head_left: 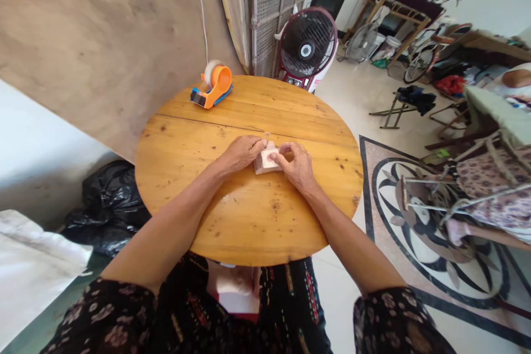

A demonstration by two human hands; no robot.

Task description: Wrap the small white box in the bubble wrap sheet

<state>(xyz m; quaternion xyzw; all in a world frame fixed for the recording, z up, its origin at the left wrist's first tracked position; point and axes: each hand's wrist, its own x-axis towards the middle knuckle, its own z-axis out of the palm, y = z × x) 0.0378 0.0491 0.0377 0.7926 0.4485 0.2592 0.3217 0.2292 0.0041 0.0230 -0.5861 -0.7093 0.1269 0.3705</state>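
A small pale box [265,168] with a whitish top rests on the round wooden table, between my two hands. My left hand [245,152] lies against its left side and far corner, the fingers bent around it. From the right, my right hand [298,167] grips the box, with the thumb on its top face and the fingers curled by the far edge. Part of the box's far side is hidden by my fingers. A small pinkish piece shows just beyond the box, too small to make out.
An orange tape dispenser [218,88] with a roll of clear tape stands at the table's far left. Behind the table [265,227] is a dark red fan [307,50]. Black plastic bags [114,199] lie at the left. Another person's leg [489,230] shows at the right.
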